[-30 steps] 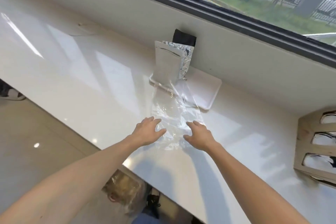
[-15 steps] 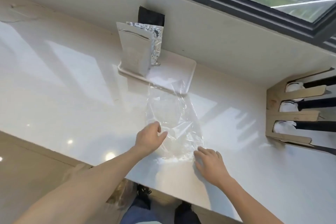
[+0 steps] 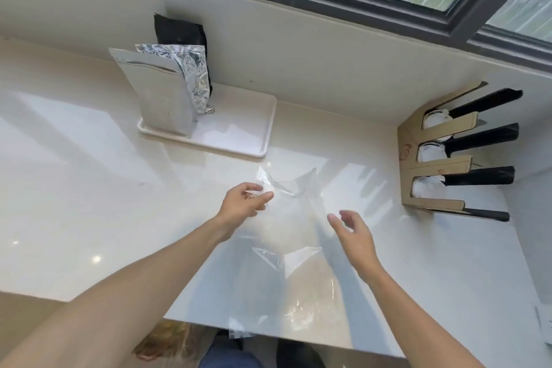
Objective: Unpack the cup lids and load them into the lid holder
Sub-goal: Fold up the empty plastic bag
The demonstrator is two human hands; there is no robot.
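Note:
An empty clear plastic bag [image 3: 286,227] hangs above the white counter [image 3: 89,188], reaching down past its front edge. My left hand [image 3: 243,203] pinches the bag's upper left corner and holds it up. My right hand [image 3: 354,233] hovers just right of the bag with fingers spread, not touching it. The wooden lid holder [image 3: 433,164] stands at the right against the wall, with white lids [image 3: 428,190] stacked in its three slots between black dividers. No loose lids show in the bag.
A white tray [image 3: 239,134] sits against the back wall, carrying a silver foil pouch [image 3: 161,92] and a black pouch [image 3: 179,31] behind it. A window runs along the top. Paper lies at the far right edge [image 3: 542,326].
My left hand closed on the bag and lifted it off the counter toward me. My right hand came off the bag and rose beside it. The view shifted right, showing more of the holder.

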